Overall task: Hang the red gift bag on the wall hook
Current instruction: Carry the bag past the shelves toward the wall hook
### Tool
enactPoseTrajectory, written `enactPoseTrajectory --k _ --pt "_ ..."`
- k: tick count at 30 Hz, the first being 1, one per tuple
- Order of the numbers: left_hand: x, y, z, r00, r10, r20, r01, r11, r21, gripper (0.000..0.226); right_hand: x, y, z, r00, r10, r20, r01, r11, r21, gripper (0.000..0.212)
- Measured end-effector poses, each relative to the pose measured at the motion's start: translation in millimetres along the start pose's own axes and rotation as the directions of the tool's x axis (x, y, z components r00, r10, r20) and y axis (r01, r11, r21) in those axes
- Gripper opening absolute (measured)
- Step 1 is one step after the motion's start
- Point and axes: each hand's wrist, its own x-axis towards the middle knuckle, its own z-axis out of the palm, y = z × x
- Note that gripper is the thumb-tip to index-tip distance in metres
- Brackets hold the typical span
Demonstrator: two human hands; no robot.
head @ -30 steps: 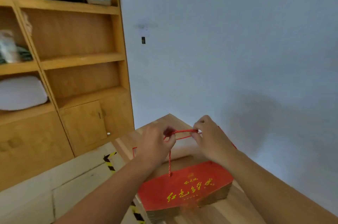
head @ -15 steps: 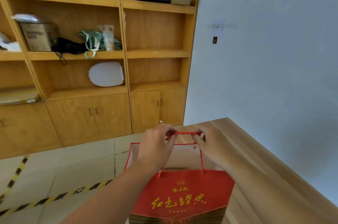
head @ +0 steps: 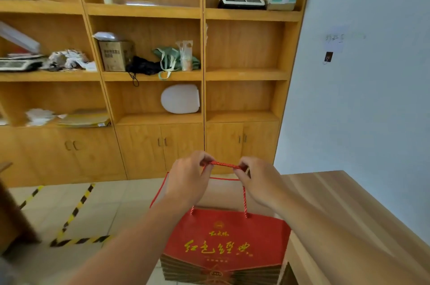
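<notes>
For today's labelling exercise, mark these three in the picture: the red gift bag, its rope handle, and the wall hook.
red gift bag [head: 229,233]: head view, on its red front panel.
rope handle [head: 223,164]: head view, on the stretch pulled between the two hands.
wall hook [head: 328,56]: head view, on its small dark plate.

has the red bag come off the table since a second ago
Yes. The red bag was sitting over the wooden table; now it hangs beside the table's left edge, over the floor, held by both hands.

Red gift bag with gold Chinese characters 红色经典, smaller print unreadable
</notes>
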Motion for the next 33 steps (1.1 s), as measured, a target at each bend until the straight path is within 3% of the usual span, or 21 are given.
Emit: enactPoseTrajectory --k 11,23,33 --pt "83 -48 34 0.992 -0.121 -0.034 0.123 0.992 0.030 0.009 121 27 42 0.998 -0.051 -0.039 0.051 0.999 0.008 0.020" --pt "253 -170 103 0.992 -0.094 0.085 0.095 0.995 -0.013 0.011 326 57 111 1.000 0.027 0.014 -0.026 0.999 -0.027 0.022" --pt "428 -244 165 0.991 -0.032 0.129 0.038 0.998 -0.040 0.010 508 97 142 0.994 0.100 -0.051 -0.101 0.994 -0.036 0.020"
